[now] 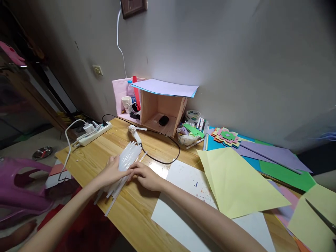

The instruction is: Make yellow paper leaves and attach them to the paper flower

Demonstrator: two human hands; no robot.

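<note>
A bundle of translucent white glue sticks (130,156) lies slantwise near the table's front left edge, some ends poking out over the edge. My left hand (109,172) is wrapped round the bundle's left side, thumb across the top. From the right, my right hand (146,176) presses curled fingers against the same sticks; its fingertips are partly hidden. Just beyond the bundle, a white glue gun (134,135) rests on the table with a stick in its back end and a black cord attached.
A power strip (96,134) sits at the left edge. Behind stands a wooden box (150,105) with purple sheets on top. Right of it are a basket (187,140) of scraps, a layered paper flower (226,137), yellow paper (238,185), white paper (178,206) and scissors (321,217).
</note>
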